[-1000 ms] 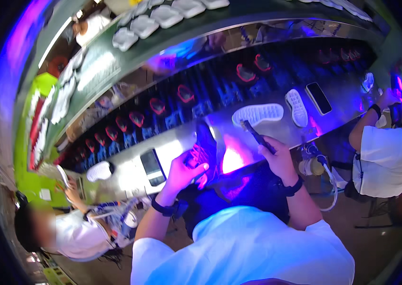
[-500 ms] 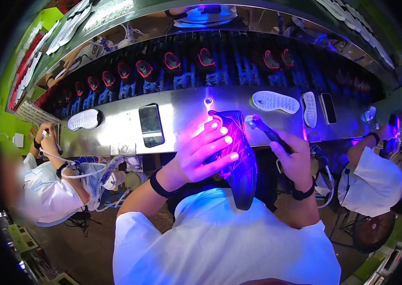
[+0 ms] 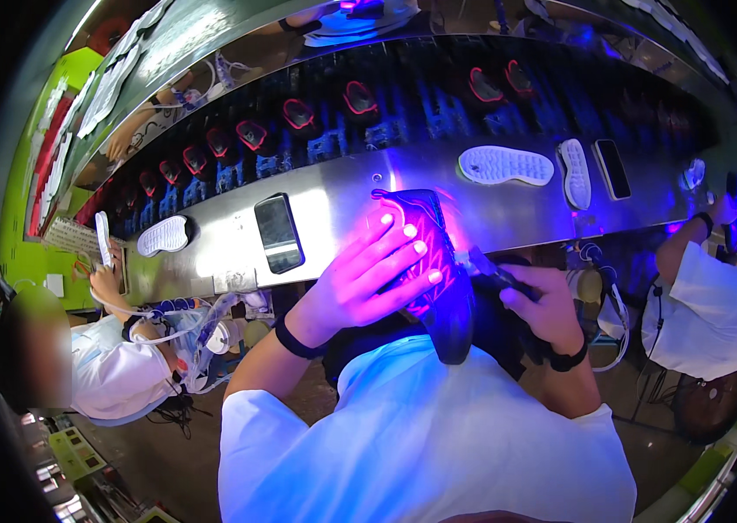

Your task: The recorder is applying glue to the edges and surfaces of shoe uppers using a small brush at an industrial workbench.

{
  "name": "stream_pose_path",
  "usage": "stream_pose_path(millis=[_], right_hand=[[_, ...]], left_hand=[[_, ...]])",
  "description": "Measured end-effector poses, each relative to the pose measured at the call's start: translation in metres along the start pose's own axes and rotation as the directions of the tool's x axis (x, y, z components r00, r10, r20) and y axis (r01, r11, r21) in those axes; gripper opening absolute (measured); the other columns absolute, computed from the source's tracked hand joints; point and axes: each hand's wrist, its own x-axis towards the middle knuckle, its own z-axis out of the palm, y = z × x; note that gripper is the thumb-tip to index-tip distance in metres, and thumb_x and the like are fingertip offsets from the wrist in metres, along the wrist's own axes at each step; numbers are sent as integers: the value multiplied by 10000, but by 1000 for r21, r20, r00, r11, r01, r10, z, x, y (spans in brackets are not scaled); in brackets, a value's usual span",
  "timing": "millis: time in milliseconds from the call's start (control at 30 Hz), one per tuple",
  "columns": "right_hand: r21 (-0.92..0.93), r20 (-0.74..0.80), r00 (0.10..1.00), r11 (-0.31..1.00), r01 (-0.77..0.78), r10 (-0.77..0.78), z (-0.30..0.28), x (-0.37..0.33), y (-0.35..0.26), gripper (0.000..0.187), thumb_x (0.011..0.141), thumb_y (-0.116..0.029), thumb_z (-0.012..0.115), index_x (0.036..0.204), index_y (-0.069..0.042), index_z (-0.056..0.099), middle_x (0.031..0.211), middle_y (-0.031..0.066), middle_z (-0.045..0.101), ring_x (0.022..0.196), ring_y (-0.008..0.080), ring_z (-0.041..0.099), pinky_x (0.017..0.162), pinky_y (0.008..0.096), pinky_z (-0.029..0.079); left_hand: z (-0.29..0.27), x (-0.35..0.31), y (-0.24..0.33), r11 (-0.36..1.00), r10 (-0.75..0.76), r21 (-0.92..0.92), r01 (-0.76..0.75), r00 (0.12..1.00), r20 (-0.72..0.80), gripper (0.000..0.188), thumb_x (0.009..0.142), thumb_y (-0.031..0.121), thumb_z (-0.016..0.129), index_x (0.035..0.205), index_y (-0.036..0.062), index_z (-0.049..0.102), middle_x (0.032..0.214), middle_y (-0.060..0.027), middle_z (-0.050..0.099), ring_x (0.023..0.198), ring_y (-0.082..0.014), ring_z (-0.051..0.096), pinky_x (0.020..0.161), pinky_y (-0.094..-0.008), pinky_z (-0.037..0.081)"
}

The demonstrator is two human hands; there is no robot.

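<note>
Under violet light, a dark shoe upper (image 3: 454, 327) with glowing pink lines is held upright at my chest, its toe pointing down at me. My left hand (image 3: 373, 277) grips its left side, fingers spread over the surface. My right hand (image 3: 544, 301) is closed around the dark handle of a brush (image 3: 497, 274). The brush's pale tip meets the right edge of the shoe upper, near its lower half; whether it presses there I cannot tell.
A metal bench (image 3: 403, 179) carries white soles (image 3: 506, 166) and two phones (image 3: 278, 233). Behind runs a conveyor (image 3: 333, 131) with several dark shoe uppers. Co-workers sit left (image 3: 124, 362) and right (image 3: 706, 305); the left one holds a white sole (image 3: 103, 237).
My right hand has brought the brush down and along the shoe upper's right edge. The view has tilted slightly. The co-worker at left has raised a white sole.
</note>
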Motion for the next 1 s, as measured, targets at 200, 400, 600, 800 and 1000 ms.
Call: stream_pose_path(millis=[200,400,600,800,1000], right_hand=[[-24,-45,995,996,-89,88,-24,-13,0,348,874,-115,745,1200,-1,703,953,91,725,840,132,623,799,287,509],[-20,-36,999,999,30,-31,-32,-2,8,337,868,-89,742,1190,7,707,919,68,715,802,115,601,747,276,493],[41,-3,998,998,-55,55,-26,-3,23,335,888,-131,754,1189,10,713,783,16,657,717,81,577,648,250,468],[162,37,991,977,-137,132,-11,-8,39,360,903,-165,761,1207,21,707,765,5,643,715,71,576,642,247,464],[234,69,977,949,-214,203,11,-16,49,345,920,-139,742,1216,32,697,785,3,648,731,73,585,684,244,476]], left_hand=[[19,18,3,1000,24,8,-25,997,70,450,754,136,788,1196,196,727,1233,-109,655,1200,-327,637,1075,-573,487],[34,15,2,990,-139,-1,139,989,56,615,593,-21,785,1185,140,732,1216,-144,653,1203,-391,632,1073,-582,482],[39,8,7,968,-244,-56,246,969,41,606,607,-39,772,1191,115,722,1220,-157,651,1185,-395,637,1074,-566,482],[40,-7,6,908,-405,-96,407,913,43,627,630,-30,791,1236,99,701,1224,-168,650,1167,-399,641,1075,-544,484],[40,-29,7,803,-582,-119,584,811,53,614,676,-3,746,1272,129,685,1165,-158,672,1075,-351,668,938,-455,554]])
